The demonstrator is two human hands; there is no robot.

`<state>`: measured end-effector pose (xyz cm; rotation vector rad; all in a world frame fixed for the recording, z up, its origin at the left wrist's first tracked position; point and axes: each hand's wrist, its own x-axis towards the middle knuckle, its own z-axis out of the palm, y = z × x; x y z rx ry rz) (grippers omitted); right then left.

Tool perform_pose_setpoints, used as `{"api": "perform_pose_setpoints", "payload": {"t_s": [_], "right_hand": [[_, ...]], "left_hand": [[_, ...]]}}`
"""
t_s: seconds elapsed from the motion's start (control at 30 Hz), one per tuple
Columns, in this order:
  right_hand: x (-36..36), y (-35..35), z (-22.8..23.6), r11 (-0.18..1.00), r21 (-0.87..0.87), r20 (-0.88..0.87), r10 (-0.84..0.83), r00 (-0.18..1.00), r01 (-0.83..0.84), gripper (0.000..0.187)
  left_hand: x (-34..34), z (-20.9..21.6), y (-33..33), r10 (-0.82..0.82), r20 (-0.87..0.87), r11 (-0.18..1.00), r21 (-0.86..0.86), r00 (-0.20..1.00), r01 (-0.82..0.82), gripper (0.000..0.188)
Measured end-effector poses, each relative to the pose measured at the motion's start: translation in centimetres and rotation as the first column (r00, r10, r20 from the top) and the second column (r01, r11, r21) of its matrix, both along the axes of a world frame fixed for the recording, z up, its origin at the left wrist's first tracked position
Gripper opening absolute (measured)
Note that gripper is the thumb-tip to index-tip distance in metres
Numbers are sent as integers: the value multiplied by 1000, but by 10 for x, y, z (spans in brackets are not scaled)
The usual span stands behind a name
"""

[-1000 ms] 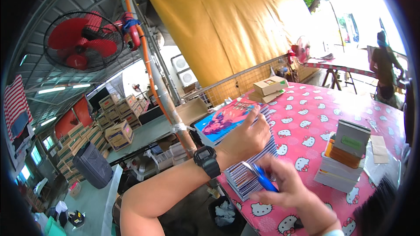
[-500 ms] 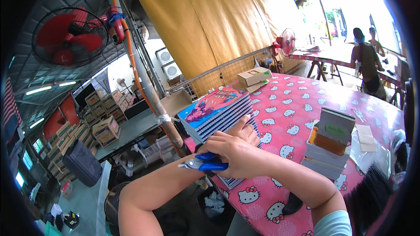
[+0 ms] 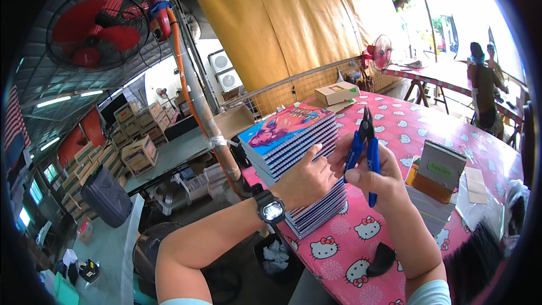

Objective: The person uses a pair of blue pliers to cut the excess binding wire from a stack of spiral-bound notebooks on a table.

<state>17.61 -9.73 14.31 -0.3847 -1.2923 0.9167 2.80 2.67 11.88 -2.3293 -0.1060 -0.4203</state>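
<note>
Pliers (image 3: 373, 158) have risen from over the left wrist and now stand tips up, right of one stack (image 3: 293, 146) of spiral notebooks on the pink table (image 3: 339, 274); the notebooks overlap too finely to count. One right hand (image 3: 387, 178) wraps the pliers, thumb and fingers pressed to both handles, which spread in a V. One left hand (image 3: 307, 181), wearing one watch (image 3: 271, 210), lies at the stack's spiral edges; whether it pinches anything, one cannot tell. Lettering marks the top cover (image 3: 276, 133); one green label (image 3: 442, 170) bears handwriting.
</note>
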Motion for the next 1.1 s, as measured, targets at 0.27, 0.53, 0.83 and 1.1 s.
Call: {"api": "perform_pose_setpoints", "payload": {"t_s": [0.27,0.53,0.83,1.1], "right_hand": [[-33,24,-17,923,380,782,-281,557,-67,45],[-34,36,-19,904,194,877,15,480,-382,43],[-34,47,-27,859,101,898,139,418,-503,40],[-40,42,-28,882,287,827,-31,561,-375,44]], "left_hand": [[11,-26,-19,-133,-110,991,-38,985,130,19],[17,-57,-38,-305,-129,940,-197,944,277,14],[22,-71,-47,-379,-156,904,-276,912,328,10],[18,-80,-51,-387,-197,881,-368,901,298,10]]}}
